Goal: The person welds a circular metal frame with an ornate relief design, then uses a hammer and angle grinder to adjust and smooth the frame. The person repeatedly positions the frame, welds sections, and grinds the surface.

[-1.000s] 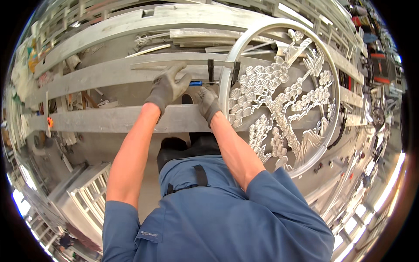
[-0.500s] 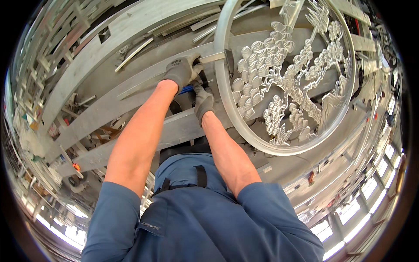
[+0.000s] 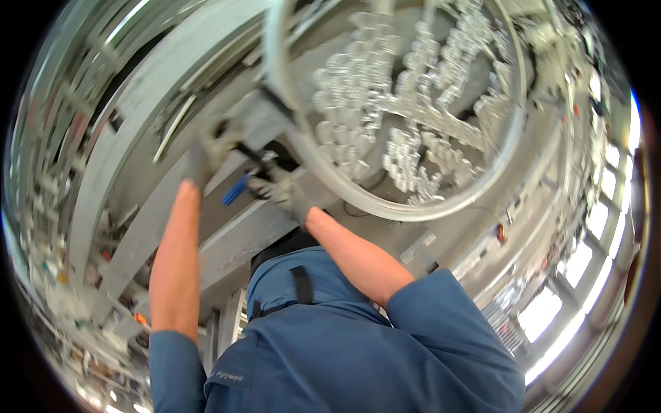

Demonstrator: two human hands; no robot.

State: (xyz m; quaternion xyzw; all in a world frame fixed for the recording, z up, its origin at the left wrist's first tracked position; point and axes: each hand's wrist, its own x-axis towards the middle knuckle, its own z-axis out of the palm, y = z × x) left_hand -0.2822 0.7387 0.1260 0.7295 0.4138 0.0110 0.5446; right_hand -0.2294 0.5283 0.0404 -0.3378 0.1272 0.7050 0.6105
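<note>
A bar clamp with dark jaws and a blue handle (image 3: pixel 235 190) lies between my hands. One dark jaw (image 3: pixel 275 101) overlaps the left edge of a large round metal ring (image 3: pixel 413 210); motion blur hides whether they touch. My left hand (image 3: pixel 206 153), in a grey glove and smeared by motion, appears closed around the clamp's bar. Closer to my body, my gloved right hand (image 3: pixel 284 194) has its fingers curled on the clamp beside the blue handle. Inside the ring is a silvery cut-out tree (image 3: pixel 413 110) with rounded, shell-like foliage.
Curved flat metal beams (image 3: pixel 103 151) sweep along the left. A straight metal beam (image 3: pixel 255 224) runs in front of my waist. Past them, a loose pale strip (image 3: pixel 173 129) lies on the floor, and stacked metal frames (image 3: pixel 82 76) stand at the far left.
My view has turned, and the ring appears farther left. Both hands have shifted left with the clamp, the left one farther, leaving a wider gap between them. More of the blue handle shows.
</note>
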